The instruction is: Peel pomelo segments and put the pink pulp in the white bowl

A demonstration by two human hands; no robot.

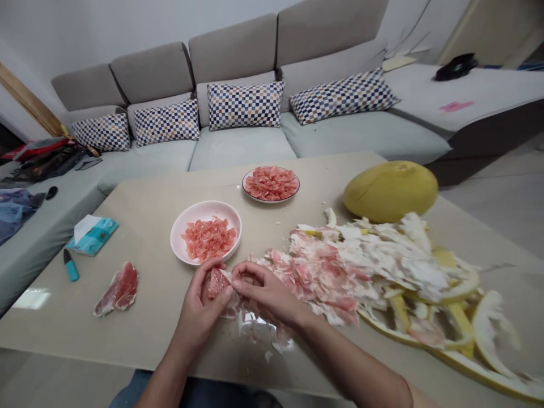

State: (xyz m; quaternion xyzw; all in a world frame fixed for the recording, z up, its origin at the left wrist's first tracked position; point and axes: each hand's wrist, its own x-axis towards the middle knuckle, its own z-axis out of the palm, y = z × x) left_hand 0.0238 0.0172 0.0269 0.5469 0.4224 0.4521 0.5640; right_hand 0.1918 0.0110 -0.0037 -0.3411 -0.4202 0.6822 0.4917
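As we worked across the counter [148, 334] from its left edge, we noted a teal tissue pack [92, 234] and a teal lighter-like item [70, 266]; no writing on either could be read. Next lay one unpeeled pomelo segment [118, 289], apart from the rest. The pink bowl [206, 232] held a fair heap of peeled flesh, and the white plate [271, 183] beyond it was well filled. Just below the bowl, our left hand [199, 309] and right hand [266, 292] met, fingers of both closed round a pink segment piece [217, 281], the membrane partly stripped. To the right spread a large pile of discarded membrane and pith [352, 266], with yellow rind strips [463, 317] at the far end. A whole pomelo [390, 190] stood behind the pile, untouched. We judged the peeling well advanced: one fruit nearly done, one segment and one whole fruit outstanding.
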